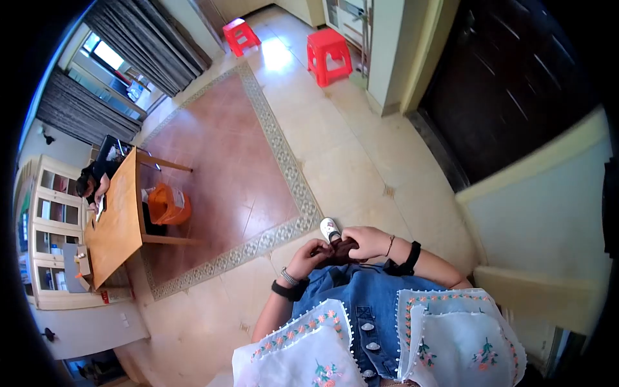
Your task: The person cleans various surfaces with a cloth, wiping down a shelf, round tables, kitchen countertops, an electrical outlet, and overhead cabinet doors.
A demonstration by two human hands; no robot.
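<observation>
A dark brown cloth (340, 252) is bunched up in front of my waist, against my blue denim clothing (332, 284). My left hand (308, 256) pinches its left side, fingers closed on it. On the right side my right hand (366, 242) is closed on the same cloth, thumb and fingers curled round it. The two hands are a short way apart at about the same height. Just beyond the cloth, a white shoe (329, 228) shows on the floor. What lies under the cloth is hidden.
At the left, a person (98, 178) leans over a wooden table (122, 213) with an orange bucket (169, 205) beside it. Two red stools (328, 57) (241, 37) stand at the back. A dark door (509, 84) is at the right, a glass-fronted cabinet (57, 213) far left.
</observation>
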